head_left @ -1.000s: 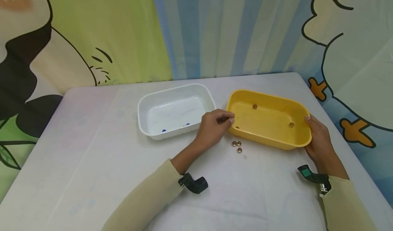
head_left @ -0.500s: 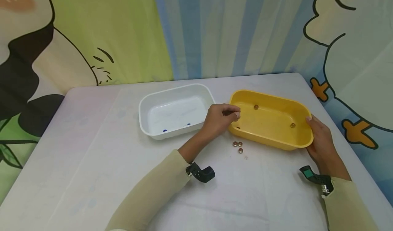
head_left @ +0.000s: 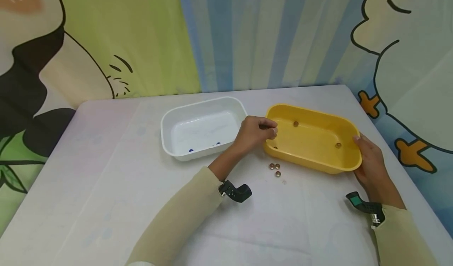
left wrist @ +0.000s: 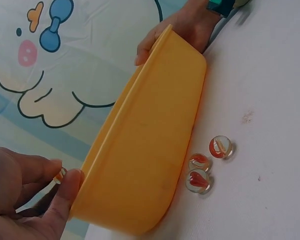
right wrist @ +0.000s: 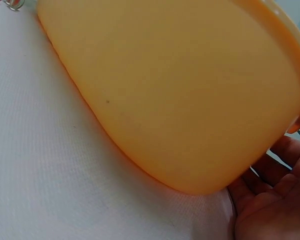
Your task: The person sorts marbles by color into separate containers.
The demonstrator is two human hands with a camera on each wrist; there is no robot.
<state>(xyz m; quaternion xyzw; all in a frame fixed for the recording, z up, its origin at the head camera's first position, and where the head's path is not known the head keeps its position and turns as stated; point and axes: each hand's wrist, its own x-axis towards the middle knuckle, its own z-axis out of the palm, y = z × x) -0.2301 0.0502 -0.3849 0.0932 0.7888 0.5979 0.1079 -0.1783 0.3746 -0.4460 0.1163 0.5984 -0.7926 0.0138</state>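
Observation:
My left hand (head_left: 255,135) is at the left end of the yellow tub (head_left: 315,140), just over its rim. Between its thumb and fingers it pinches a glass marble (left wrist: 60,175), best seen in the left wrist view. At the tub's other end, my right hand (head_left: 371,166) grips the rim and wall, thumb on top and fingers beneath. Inside the tub lie a marble (head_left: 295,123) toward the back, another marble (head_left: 338,145) at the right, and a partly hidden marble (head_left: 275,147) at the near left. Three clear marbles (left wrist: 198,181) with reddish swirls rest on the table before it.
Left of the yellow tub stands a white tub (head_left: 198,128), with a blue marble (head_left: 191,150) and another blue piece (head_left: 218,143) near its front wall. Both tubs sit on a white-covered table (head_left: 106,171). A printed cloth (head_left: 247,34) hangs behind.
My left hand has risen slightly and shifted right, from beside the yellow tub's left rim to just over it. The right hand keeps its grip, and the marbles on the table stay put.

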